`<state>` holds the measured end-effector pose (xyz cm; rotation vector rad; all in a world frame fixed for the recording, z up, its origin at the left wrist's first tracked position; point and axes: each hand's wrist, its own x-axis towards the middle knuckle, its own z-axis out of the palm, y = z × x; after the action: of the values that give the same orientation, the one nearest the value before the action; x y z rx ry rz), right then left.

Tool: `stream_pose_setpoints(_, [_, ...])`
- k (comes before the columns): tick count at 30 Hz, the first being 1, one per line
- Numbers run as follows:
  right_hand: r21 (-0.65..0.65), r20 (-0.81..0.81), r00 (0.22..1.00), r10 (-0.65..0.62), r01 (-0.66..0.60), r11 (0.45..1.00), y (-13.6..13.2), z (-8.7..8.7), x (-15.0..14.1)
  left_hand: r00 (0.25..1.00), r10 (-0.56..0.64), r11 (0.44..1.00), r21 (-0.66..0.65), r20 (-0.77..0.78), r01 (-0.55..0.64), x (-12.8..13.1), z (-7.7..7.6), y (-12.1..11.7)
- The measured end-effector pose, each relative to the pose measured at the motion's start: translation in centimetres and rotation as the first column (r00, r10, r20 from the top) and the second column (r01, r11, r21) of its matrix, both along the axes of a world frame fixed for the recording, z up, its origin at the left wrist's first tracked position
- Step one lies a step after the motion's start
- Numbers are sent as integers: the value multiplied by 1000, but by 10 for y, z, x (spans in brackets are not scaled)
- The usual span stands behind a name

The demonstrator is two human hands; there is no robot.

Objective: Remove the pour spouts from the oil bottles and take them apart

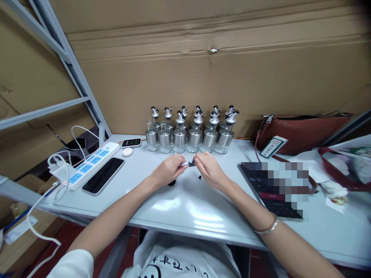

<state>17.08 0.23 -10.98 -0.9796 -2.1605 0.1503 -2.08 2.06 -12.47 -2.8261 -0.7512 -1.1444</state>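
My left hand [169, 169] is closed on the silvery end of a small pour spout [191, 164]. From the other side, my right hand [210, 168] pinches its dark end, so the piece spans the gap between my fingertips. Under my left hand lies a round black part [172, 183], partly covered. A tiny black piece [199, 177] rests by my right hand. Just behind stand two rows of glass bottles with steel bands [195, 137]. Most carry silver spouts with black flaps; two at the front left, including one glass bottle [165, 141], have bare necks.
On the left are a white power strip [87, 166] with cables, a phone [103, 176], a small black device [131, 143] and a white round case [127, 152]. A tablet [271, 189], partly pixelated, and a brown bag [301, 133] lie right. Cardboard [203, 77] backs the table.
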Motion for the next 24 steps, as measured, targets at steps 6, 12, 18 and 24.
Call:
stream_pose_setpoints(6, [-376, -331, 941, -64, -69, 924, 16, 2, 25, 998, 63, 994, 83, 1, -63, -7, 0, 7])
stream_pose_setpoints(12, [-574, -184, 983, 1, -108, 812, 21, 1, 33, 998, 58, 995, 81, -37, -55, -8, 3, 6])
stream_pose_setpoints(18, [-498, 112, 994, 2, 54, 866, 21, -3, 33, 996, 80, 995, 68, -42, -77, -10, 3, 8])
stream_pose_setpoints(24, [-591, 190, 982, -11, 123, 797, 24, -11, 36, 996, 76, 995, 62, -43, -73, -11, 5, 8])
